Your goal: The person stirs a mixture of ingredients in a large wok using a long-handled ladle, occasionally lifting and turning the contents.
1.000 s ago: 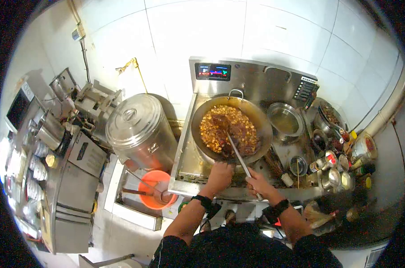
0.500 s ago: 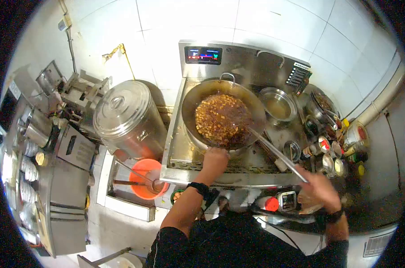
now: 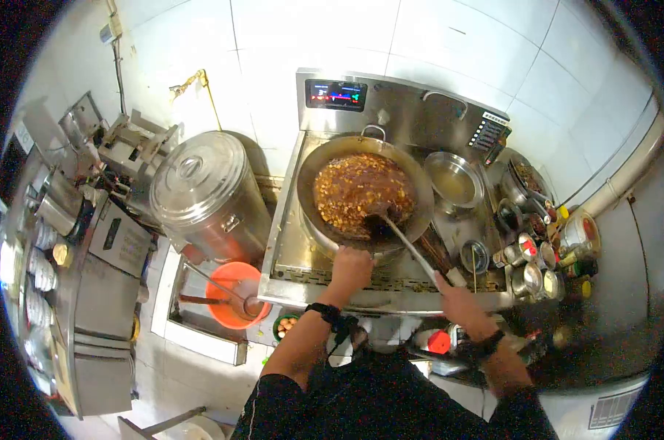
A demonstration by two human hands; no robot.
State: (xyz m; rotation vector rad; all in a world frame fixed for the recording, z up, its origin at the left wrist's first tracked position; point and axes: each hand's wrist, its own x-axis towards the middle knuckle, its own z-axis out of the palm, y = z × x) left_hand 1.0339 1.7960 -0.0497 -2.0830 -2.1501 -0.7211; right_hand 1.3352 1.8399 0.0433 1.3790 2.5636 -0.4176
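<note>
A large round wok [image 3: 424, 192] stands on the steel stove, filled with a brown, oily, chunky mixture [image 3: 361, 187]. My left hand [image 3: 352, 269] is closed at the wok's near rim; whatever handle is under the fingers is hidden. My right hand [image 3: 465, 309] is wrapped round the shaft of a long-handled wok spatula [image 3: 414, 253]. The spatula's head rests in the near right part of the food, partly covered, with a dark patch of wok beside it. At the wok's far side a loop handle [image 3: 374, 132] sticks up.
Right of the wok are a metal pot of liquid [image 3: 455, 180], a bamboo brush [image 3: 442, 257] and several seasoning containers [image 3: 533, 275]. A lidded steel drum [image 3: 200, 191] and an orange bucket [image 3: 237, 282] stand left. Behind rises the stove's control panel [image 3: 336, 95].
My right hand has moved left and nearer the wok, pushing the spatula's head leftward through the food. The mixture has shifted and spread. My left hand stays at the near rim.
</note>
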